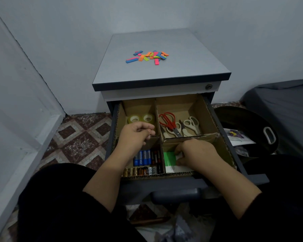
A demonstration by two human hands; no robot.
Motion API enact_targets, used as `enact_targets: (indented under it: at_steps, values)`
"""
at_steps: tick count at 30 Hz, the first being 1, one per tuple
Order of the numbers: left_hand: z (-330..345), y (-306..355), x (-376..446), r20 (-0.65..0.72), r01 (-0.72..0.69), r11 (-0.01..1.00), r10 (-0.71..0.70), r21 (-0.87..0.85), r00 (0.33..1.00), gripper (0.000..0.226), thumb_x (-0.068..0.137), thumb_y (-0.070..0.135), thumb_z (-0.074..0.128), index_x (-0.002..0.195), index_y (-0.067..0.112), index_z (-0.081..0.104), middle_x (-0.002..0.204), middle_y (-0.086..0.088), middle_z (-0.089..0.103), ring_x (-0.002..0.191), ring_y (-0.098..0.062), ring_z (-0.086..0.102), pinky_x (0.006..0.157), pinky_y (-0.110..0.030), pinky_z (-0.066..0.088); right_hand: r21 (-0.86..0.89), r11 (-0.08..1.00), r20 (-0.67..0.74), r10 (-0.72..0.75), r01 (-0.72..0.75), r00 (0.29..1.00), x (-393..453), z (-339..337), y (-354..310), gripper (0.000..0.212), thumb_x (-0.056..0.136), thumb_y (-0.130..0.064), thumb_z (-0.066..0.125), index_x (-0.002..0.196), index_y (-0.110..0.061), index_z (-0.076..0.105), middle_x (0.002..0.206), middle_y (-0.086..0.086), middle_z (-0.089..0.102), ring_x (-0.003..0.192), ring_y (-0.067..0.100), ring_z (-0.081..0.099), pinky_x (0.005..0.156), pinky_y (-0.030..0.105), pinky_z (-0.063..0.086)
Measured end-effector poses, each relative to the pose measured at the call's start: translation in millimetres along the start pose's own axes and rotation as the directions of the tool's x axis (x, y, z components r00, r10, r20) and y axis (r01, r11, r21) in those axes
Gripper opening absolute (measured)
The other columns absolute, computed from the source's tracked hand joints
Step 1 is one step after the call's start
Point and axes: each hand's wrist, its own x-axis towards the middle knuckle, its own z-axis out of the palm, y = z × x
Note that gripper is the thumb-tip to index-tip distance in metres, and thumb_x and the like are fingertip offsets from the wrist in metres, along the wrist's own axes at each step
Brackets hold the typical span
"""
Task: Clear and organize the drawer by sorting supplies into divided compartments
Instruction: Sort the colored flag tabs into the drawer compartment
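An open drawer (224, 137) holds a cardboard divider with four compartments. Two clear tape rolls (141, 118) lie in the far left one. Three pairs of scissors (178, 124), one red-handled, fill the far right one. Batteries (145, 159) lie in the near left one. In the near right compartment my right hand (198, 154) pinches a green and white card packet (170, 160). My left hand (136, 137) hovers over the left compartments, its fingers curled; I cannot see anything in it. Several coloured sticky flags (148, 57) lie scattered on the cabinet top (164, 70).
The cabinet stands in a corner of pale walls over a patterned tile floor (77, 137). A dark round bin with a white handle (269, 135) and some papers sit to the right. My dark-clothed knees (59, 206) frame the drawer front.
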Motion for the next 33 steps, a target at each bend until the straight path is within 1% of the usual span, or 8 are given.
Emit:
enact_targets:
  at_steps: [16, 18, 21, 22, 24, 27, 30, 33]
  values:
    - [-1, -1, 1, 0.003, -0.006, 1.0, 0.006, 0.004, 1.0, 0.02, 0.092, 0.004, 0.054, 0.098, 0.015, 0.069, 0.092, -0.002, 0.072, 0.068, -0.002, 0.056, 0.057, -0.016, 0.043, 0.029, 0.999, -0.01, 0.026, -0.026, 1.0, -1, -1, -2, 0.029, 0.088, -0.039, 0.061, 0.117, -0.035, 0.063, 0.111, -0.004, 0.062, 0.102, 0.019, 0.059, 0.085, 0.034, 0.051]
    - [-1, -2, 1, 0.003, -0.007, 1.0, 0.007, 0.009, 1.0, 0.02, 0.092, 0.004, 0.054, 0.099, 0.015, 0.069, 0.091, -0.001, 0.072, 0.067, -0.001, 0.056, 0.057, -0.016, 0.043, 0.071, 0.995, -0.004, 0.067, -0.066, 0.998, -2, -1, 1, 0.025, 0.088, -0.037, 0.061, 0.113, -0.032, 0.064, 0.106, -0.005, 0.062, 0.096, 0.017, 0.059, 0.08, 0.032, 0.051]
    - [-1, -3, 2, 0.008, -0.007, 1.0, 0.007, 0.004, 1.0, 0.02, 0.092, 0.004, 0.054, 0.099, 0.015, 0.069, 0.091, -0.001, 0.072, 0.067, 0.0, 0.057, 0.057, -0.017, 0.043, 0.084, 0.967, -0.019, 0.245, -0.242, 0.969, -7, -5, 12, 0.018, 0.09, -0.024, 0.057, 0.106, -0.021, 0.065, 0.09, -0.002, 0.057, 0.086, 0.019, 0.059, 0.071, 0.03, 0.047]
    - [-1, -3, 2, 0.006, -0.007, 1.0, 0.007, 0.002, 1.0, 0.02, 0.092, 0.004, 0.054, 0.099, 0.015, 0.069, 0.091, -0.001, 0.072, 0.067, 0.0, 0.057, 0.057, -0.017, 0.044, 0.062, 0.951, -0.009, 0.303, -0.302, 0.953, -8, -7, 15, 0.018, 0.091, -0.019, 0.056, 0.107, -0.017, 0.063, 0.092, 0.001, 0.058, 0.09, 0.022, 0.061, 0.072, 0.031, 0.046]
    - [-2, -3, 2, 0.005, -0.007, 1.0, 0.007, 0.008, 1.0, 0.02, 0.092, 0.004, 0.054, 0.099, 0.016, 0.069, 0.091, 0.0, 0.072, 0.068, -0.001, 0.057, 0.058, -0.017, 0.044, 0.039, 0.927, 0.054, 0.37, -0.373, 0.927, -13, -10, 20, 0.021, 0.091, -0.014, 0.054, 0.111, -0.012, 0.06, 0.106, 0.006, 0.061, 0.102, 0.025, 0.061, 0.075, 0.033, 0.046]
    - [-2, -3, 3, 0.006, -0.012, 1.0, 0.012, 0.01, 1.0, 0.02, 0.092, 0.004, 0.054, 0.098, 0.016, 0.069, 0.091, -0.001, 0.072, 0.068, -0.001, 0.057, 0.058, -0.017, 0.044, 0.017, 0.922, 0.118, 0.383, -0.387, 0.916, -15, -8, 22, 0.026, 0.091, -0.014, 0.055, 0.116, -0.011, 0.059, 0.12, 0.007, 0.059, 0.111, 0.026, 0.058, 0.084, 0.034, 0.047]
    - [-1, -3, 3, 0.005, -0.01, 1.0, 0.01, 0.011, 1.0, 0.02, 0.093, 0.004, 0.054, 0.098, 0.016, 0.069, 0.092, -0.001, 0.072, 0.069, -0.001, 0.057, 0.058, -0.017, 0.044, 0.034, 0.914, 0.152, 0.395, -0.405, 0.906, -14, -7, 23, 0.03, 0.091, -0.012, 0.054, 0.12, -0.011, 0.057, 0.125, 0.008, 0.057, 0.115, 0.028, 0.056, 0.091, 0.038, 0.047]
    - [-2, -4, 3, 0.007, -0.01, 1.0, 0.01, 0.005, 1.0, 0.02, 0.093, 0.004, 0.054, 0.098, 0.016, 0.069, 0.092, -0.001, 0.072, 0.069, -0.002, 0.058, 0.058, -0.017, 0.044, 0.049, 0.907, 0.143, 0.409, -0.419, 0.901, -12, -8, 22, 0.029, 0.091, -0.011, 0.053, 0.119, -0.012, 0.058, 0.122, 0.008, 0.058, 0.113, 0.027, 0.057, 0.087, 0.037, 0.047]
